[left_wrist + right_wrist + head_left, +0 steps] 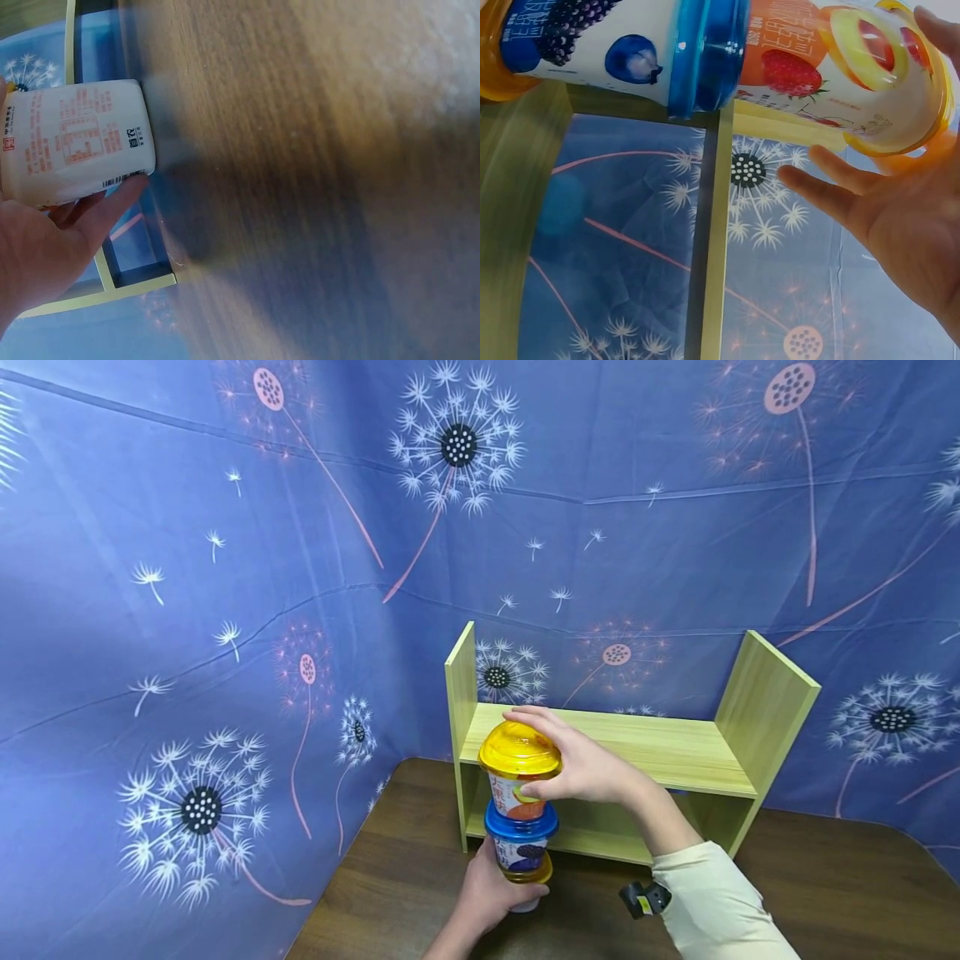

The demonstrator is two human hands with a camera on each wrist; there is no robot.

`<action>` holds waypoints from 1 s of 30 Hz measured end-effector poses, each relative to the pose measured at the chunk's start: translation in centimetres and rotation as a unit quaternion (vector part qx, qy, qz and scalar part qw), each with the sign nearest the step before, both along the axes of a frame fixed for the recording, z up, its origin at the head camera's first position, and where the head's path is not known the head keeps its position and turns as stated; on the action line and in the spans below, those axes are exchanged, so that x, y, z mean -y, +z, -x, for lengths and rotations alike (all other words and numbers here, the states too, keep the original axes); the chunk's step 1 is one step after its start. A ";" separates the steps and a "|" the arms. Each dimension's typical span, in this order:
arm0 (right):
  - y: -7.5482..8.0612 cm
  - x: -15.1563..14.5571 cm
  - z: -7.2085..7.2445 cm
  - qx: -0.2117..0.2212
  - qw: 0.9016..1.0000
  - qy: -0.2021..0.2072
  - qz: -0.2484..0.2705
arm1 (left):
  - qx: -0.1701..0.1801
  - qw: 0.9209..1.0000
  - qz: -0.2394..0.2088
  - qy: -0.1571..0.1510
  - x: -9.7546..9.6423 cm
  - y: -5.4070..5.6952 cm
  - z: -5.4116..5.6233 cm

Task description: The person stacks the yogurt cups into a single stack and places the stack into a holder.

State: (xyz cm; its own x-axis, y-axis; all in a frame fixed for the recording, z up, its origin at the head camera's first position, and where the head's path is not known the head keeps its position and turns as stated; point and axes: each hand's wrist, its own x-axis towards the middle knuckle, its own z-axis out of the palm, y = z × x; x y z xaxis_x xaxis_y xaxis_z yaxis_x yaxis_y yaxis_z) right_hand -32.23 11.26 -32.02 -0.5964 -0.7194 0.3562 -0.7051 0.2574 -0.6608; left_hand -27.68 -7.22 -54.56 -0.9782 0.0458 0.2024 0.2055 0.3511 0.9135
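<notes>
Three-cup stack, upright, in front of the left part of the wooden shelf: top cup with yellow domed lid, middle cup with blue lid, bottom cup with yellow lid. Left hand holds bottom cup, fingers wrapped round it. Right hand spread wide about top cup, thumb in front; can't tell if it grips. Brown table below; blue dandelion-print cloth behind.
</notes>
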 end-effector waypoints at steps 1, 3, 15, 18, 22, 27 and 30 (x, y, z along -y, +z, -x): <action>-0.1 -0.1 0.0 0.000 1.000 -0.003 0.001 | 0.001 1.000 0.001 0.001 0.0 0.0 0.0; -0.2 -0.2 0.0 0.006 1.000 -0.007 0.006 | -0.002 1.000 0.001 0.001 -0.1 -0.1 -0.1; -0.7 -2.6 -1.1 -0.073 0.984 -0.109 0.117 | 0.003 1.000 0.000 0.006 -0.2 0.0 -0.2; -1.2 -3.2 -1.4 -0.099 0.979 -0.134 0.121 | 0.002 1.000 0.001 0.006 -0.1 0.1 -0.1; -2.2 -4.1 -1.9 -0.118 0.973 -0.164 0.108 | -0.002 1.000 -0.001 0.007 0.0 0.1 0.0; -3.2 -5.1 -2.7 -0.132 0.966 -0.200 0.091 | -0.005 1.000 0.002 0.005 -0.1 -0.1 -0.1; -3.7 -5.7 -3.0 -0.141 0.962 -0.220 0.082 | -0.011 1.000 0.004 0.004 -0.1 -0.1 -0.2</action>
